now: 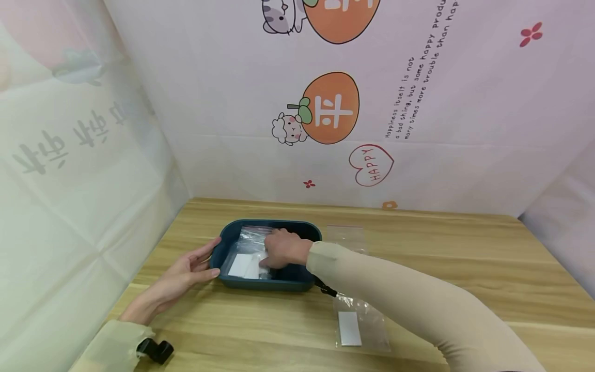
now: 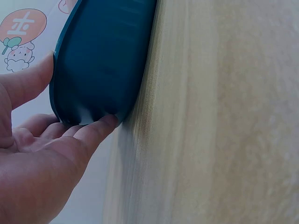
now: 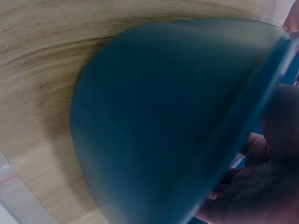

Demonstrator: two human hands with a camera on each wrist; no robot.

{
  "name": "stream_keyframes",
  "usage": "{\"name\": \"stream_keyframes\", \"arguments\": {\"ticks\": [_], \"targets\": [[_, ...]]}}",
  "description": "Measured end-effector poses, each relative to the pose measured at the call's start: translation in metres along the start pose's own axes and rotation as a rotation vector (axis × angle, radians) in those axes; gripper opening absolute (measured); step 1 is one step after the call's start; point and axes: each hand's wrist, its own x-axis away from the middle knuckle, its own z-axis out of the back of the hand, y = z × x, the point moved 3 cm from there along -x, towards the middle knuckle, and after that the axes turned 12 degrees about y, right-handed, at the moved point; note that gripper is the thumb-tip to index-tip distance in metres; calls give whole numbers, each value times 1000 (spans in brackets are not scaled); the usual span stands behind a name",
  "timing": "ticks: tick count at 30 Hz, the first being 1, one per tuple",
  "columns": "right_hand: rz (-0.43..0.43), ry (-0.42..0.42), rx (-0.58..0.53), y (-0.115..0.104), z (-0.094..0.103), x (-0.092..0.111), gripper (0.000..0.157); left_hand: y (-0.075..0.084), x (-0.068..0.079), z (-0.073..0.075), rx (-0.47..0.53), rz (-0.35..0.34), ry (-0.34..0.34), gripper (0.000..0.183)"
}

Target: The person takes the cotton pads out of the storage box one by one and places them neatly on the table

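Tub (image 1: 269,284) rests on table (image 1: 260,323). Hands are apart: left hand (image 1: 186,271) touches the tub's end, fingers extended; right hand (image 1: 284,249) contacts clear bag (image 1: 245,253) inside, grip indeterminable.

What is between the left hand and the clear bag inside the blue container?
The container's left end wall, touched by the left hand, as the head view shows.

Table nook, screened, room type beyond it indeterminate: one wood-grain table (image 1: 465,243), enclosed by pale hangings at back (image 1: 232,103), left (image 1: 69,217) and right. Back hanging, creased, printed with cartoon animals (image 1: 290,129), orange fruits (image 1: 331,108), English lettering (image 1: 418,77) and a red "HAPPY" heart (image 1: 372,165); the decoration is homely in character.
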Motion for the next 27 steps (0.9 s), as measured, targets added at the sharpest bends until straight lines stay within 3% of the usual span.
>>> {"name": "stream_keyframes", "arguments": {"ticks": [8,13,21,27], "targets": [[-3,65,-88,0,0,-3,25,-2,0,1,-12,1,6,88],[45,118,-196,3,1,-1,15,-1,1,0,-9,-7,4,88],[78,199,-416,0,4,9,23,-2,0,-1,3,-10,-1,87],[124,245,-517,-4,4,10,31,-1,-1,-1,11,-12,-6,87]]}}
